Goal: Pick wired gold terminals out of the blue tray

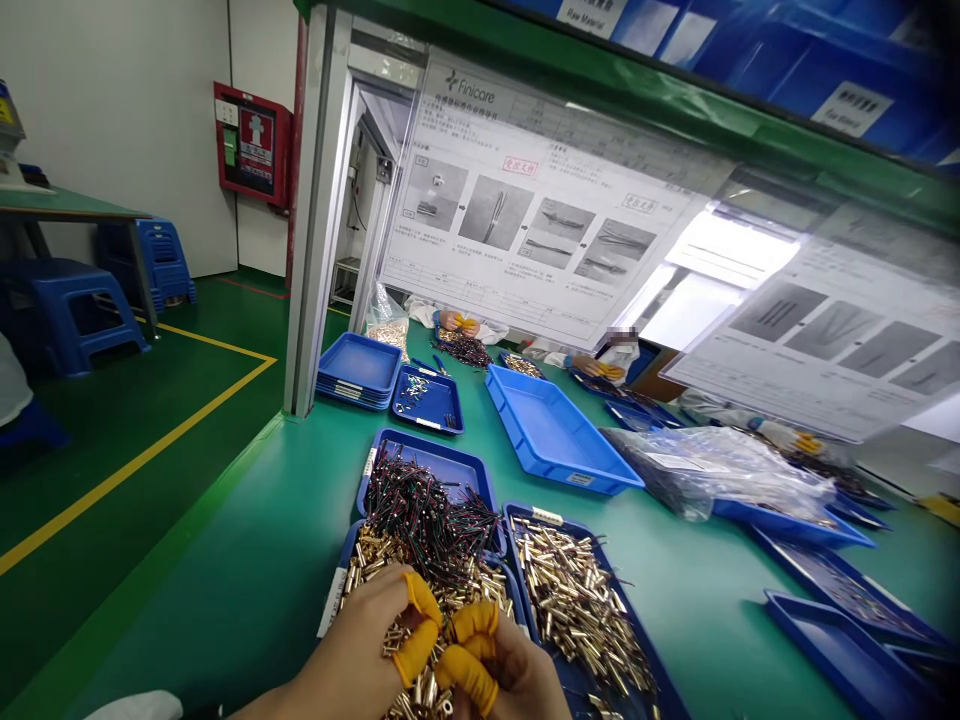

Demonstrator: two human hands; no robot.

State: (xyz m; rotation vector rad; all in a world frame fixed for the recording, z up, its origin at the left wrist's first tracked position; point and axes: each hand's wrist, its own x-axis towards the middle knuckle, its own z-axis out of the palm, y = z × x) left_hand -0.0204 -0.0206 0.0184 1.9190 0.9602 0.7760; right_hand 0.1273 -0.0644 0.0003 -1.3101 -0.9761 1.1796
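My left hand [361, 640] and my right hand [517, 668] are close together above a blue tray [346, 550] of small brass-coloured metal sleeves [379, 548]. Yellow finger cots cover the thumb and fingertips of both. Each hand is closed in a pinch, and what lies between the fingertips is too small to make out. Just beyond, a heap of thin dark wires [420, 505] spills from another blue tray [457, 467] onto the sleeves. To the right of my right hand, a long blue tray [517, 520] holds more brass sleeves with dark wire ends [577, 595].
Ahead lie a light-blue bin [555, 430], stacked trays [360, 365] and a small-parts tray [427, 400]. Clear plastic bags [720, 465] cover trays at right. Instruction sheets [525, 200] hang at head height beside a metal post [319, 210]. Co-workers' gloved hands [459, 322] show across the table.
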